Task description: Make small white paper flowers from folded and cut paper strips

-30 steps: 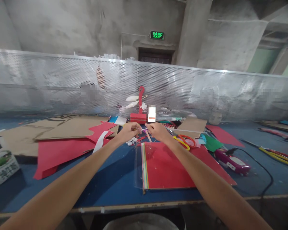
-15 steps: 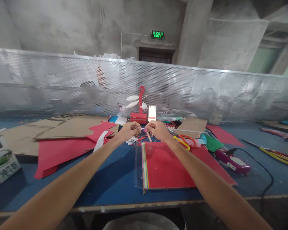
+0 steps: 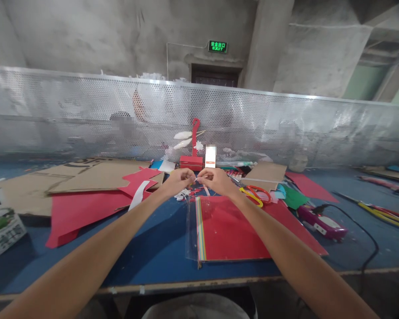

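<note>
pinching a small pale strip (image 3: 199, 178) between left hand (image 3: 178, 178) and right hand (image 3: 217, 179), fingertips closed on its ends, over the bench (image 3: 159, 248); just beneath, red paper stack (image 3: 229, 230); right of right hand, scissors (image 3: 254, 195).

I am looking into a craft workshop inside a bare, gray building. In front of the metal screen with holes (image 3: 53, 115) is a blue worktop (image 3: 153, 248) covered with making stuff: brown cardboard (image 3: 96, 177), red paper (image 3: 83, 208), scissors (image 3: 256, 195) and a purple tool with a black cord (image 3: 322, 223). Behind the screen I see rough gray walls (image 3: 86, 35), a dark door (image 3: 214, 76) and a green exit sign (image 3: 217, 46) above it.
</note>
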Motion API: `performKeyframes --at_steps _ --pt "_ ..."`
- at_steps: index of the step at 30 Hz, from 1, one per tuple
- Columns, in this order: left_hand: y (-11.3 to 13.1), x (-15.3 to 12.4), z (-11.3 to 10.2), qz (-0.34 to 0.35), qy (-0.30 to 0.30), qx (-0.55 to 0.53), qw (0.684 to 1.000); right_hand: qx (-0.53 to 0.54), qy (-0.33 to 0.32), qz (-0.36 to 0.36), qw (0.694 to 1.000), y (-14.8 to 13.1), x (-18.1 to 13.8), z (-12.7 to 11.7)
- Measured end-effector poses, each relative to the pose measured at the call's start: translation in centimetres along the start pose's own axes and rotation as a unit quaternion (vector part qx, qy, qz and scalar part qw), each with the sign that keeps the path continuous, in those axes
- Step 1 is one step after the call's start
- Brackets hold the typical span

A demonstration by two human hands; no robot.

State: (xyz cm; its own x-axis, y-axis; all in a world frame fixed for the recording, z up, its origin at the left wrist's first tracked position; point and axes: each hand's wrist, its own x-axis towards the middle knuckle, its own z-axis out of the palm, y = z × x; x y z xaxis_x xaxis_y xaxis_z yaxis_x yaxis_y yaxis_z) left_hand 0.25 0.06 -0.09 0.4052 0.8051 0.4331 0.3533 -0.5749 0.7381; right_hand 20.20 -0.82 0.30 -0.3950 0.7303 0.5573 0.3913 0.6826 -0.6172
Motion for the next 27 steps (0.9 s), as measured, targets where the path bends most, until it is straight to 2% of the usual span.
performKeyframes --at_steps 6,11,20,27 --pt "-0.7 0.2 0.1 0.005 -0.025 0.008 1.0 -0.02 0.016 -0.029 0.999 0.2 0.1 0.3" --pt "-0.3 0.2 -0.1 0.024 -0.025 0.032 0.999 -0.055 0.008 -0.054 0.997 0.4 0.0 0.4" --pt "-0.5 0.1 -0.4 0.005 -0.031 -0.003 1.0 -0.101 0.02 -0.067 0.992 0.8 0.2 0.5" --pt "0.3 -0.1 -0.5 -0.022 -0.034 -0.009 0.999 -0.173 0.01 -0.042 0.984 1.3 0.4 0.4"
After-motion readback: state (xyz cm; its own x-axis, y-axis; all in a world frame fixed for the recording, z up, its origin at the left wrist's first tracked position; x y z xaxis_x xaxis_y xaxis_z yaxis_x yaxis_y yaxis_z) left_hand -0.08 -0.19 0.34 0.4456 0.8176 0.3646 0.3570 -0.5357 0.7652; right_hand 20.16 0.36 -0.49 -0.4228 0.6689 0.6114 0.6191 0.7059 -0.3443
